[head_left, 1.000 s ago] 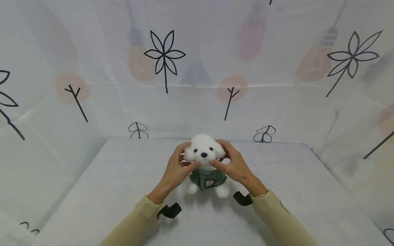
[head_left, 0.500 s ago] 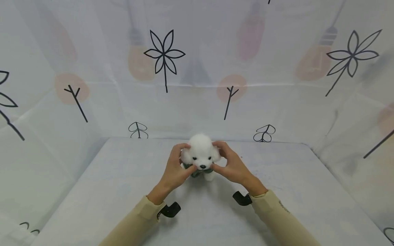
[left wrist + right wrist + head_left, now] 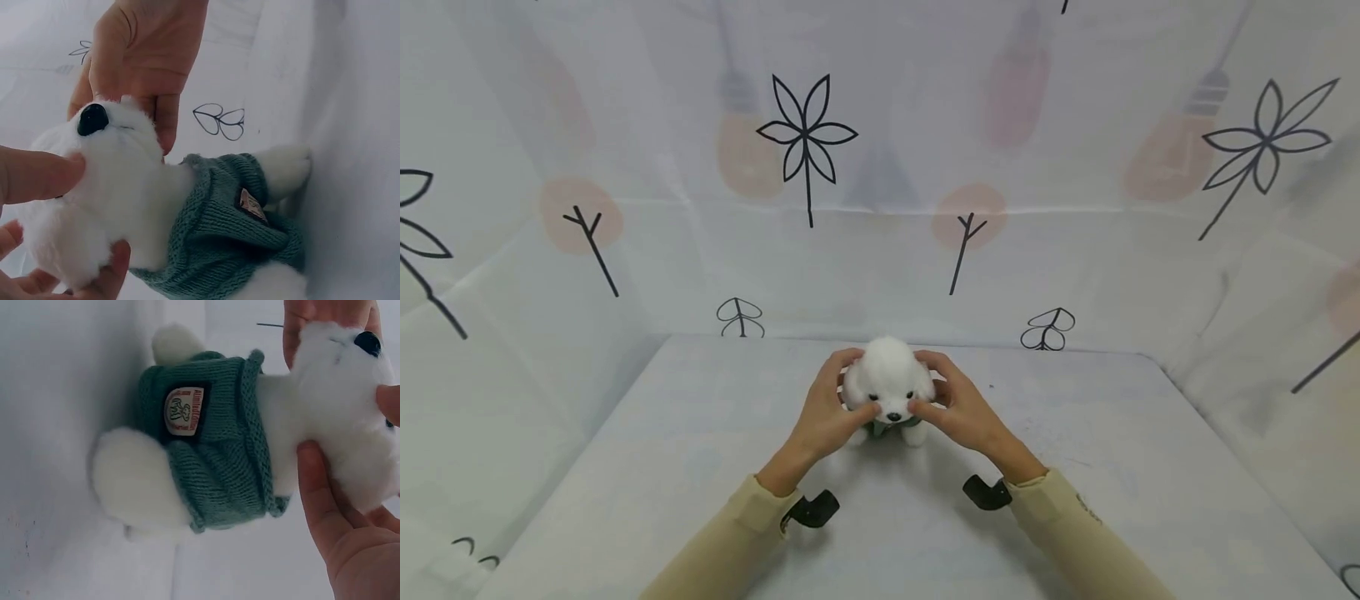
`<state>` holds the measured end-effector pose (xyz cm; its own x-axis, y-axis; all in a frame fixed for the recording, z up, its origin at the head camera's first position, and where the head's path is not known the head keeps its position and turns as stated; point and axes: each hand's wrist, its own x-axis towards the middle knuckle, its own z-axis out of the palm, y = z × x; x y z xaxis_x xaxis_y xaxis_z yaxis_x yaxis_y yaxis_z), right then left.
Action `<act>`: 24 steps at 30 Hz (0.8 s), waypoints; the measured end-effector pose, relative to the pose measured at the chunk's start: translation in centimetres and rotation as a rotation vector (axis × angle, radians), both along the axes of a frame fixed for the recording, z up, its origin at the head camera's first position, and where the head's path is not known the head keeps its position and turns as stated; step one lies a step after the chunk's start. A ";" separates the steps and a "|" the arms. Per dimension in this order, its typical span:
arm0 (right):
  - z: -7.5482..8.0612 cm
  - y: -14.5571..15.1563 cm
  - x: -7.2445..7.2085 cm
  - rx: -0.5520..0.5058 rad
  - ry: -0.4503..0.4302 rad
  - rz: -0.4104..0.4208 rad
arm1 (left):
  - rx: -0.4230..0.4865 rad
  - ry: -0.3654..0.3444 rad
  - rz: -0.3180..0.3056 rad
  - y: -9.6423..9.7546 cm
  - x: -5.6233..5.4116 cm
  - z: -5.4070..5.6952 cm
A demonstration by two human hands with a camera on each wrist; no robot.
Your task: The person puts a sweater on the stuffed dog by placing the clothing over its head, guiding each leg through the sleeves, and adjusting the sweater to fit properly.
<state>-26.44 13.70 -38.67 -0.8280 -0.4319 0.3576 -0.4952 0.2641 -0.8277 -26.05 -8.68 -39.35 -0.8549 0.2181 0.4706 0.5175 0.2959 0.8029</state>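
A white plush dog stands on the table between both hands, its face tipped down in the head view. My left hand grips one side of its head, thumb along the cheek beside the nose. On the other side my right hand holds the head the same way, its thumb near the black nose. The dog wears a green knitted sweater with a small printed patch on the chest. From the head view, most of the sweater is hidden beneath the head.
A pale cloth covers the table. Behind it and at both sides hangs a white curtain printed with line flowers and leaves. Black wrist mounts stick out from the beige sleeves.
The dog's head has tipped forward and down from facing up, hiding the sweater's front. Since half a second ago it has sunk slightly. Both hands have kept hold of it.
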 end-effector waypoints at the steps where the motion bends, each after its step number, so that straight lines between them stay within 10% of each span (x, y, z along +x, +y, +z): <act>1: -0.4 0.1 -0.3 -0.009 0.011 0.002 | 0.015 0.003 -0.013 0.0 -0.1 -0.1; 24: -0.9 1.2 -1.5 0.098 0.042 -0.103 | -0.115 0.092 -0.007 -1.6 -1.3 -1.5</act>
<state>-27.90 14.95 -39.55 -0.8548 -0.3804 0.3530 -0.4951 0.3940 -0.7744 -27.36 -10.27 -40.88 -0.8077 0.2809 0.5183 0.5895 0.3794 0.7131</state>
